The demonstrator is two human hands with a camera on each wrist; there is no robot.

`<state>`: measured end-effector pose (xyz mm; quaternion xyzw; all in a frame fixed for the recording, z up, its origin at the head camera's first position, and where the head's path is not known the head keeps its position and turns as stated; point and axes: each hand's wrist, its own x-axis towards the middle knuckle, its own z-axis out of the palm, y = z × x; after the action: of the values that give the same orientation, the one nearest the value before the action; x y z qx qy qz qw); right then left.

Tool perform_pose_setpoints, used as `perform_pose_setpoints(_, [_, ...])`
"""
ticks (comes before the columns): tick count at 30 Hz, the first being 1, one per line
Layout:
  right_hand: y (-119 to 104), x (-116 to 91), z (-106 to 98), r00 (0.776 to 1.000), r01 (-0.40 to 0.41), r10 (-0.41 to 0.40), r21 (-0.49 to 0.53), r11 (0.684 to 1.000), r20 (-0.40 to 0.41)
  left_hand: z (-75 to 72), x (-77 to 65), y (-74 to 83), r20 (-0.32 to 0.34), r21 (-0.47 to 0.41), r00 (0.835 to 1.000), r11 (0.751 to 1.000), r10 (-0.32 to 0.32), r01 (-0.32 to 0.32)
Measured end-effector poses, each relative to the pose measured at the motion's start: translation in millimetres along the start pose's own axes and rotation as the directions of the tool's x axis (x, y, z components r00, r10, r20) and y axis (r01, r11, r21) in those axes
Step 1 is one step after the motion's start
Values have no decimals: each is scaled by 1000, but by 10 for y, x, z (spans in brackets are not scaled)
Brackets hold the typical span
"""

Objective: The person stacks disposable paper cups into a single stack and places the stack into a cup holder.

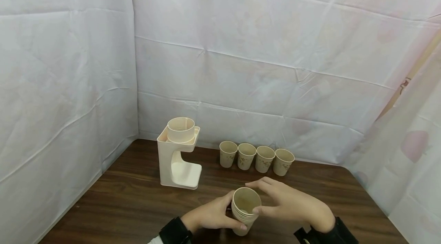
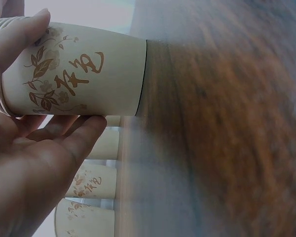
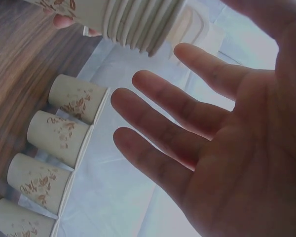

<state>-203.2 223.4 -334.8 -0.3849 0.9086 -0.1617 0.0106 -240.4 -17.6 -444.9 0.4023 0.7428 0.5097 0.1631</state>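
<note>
A nested stack of beige paper cups (image 1: 245,215) stands upright on the table at the front. My left hand (image 1: 215,213) grips the stack from its left side, thumb and fingers wrapped round it. In the left wrist view the lowest cup (image 2: 89,74) shows brown leaves and lettering, its base on the wood. My right hand (image 1: 287,202) hovers at the right of the stack's rims with its fingers spread. In the right wrist view its fingers (image 3: 158,123) are straight, apart from the stacked rims (image 3: 140,24), with nothing between them.
Several single paper cups (image 1: 246,156) stand upright in a row at the back of the dark wooden table (image 1: 138,198). Left of them is a cream cup-holder stand (image 1: 167,163) with a round tube (image 1: 181,135) on top. White cloth (image 1: 241,64) hangs behind.
</note>
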Motion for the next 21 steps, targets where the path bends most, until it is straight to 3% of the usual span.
perform_pose_setpoints(10, [90,-76,-87,998,-53,53,28,998,-15,-2,13,-26,10,-24,1000,999,22,-22])
perform_pose_setpoints(21, [315,-146,-124,987,-63,52,-69,996,-153,5,16,-16,-5,-1,999,999,35,-35])
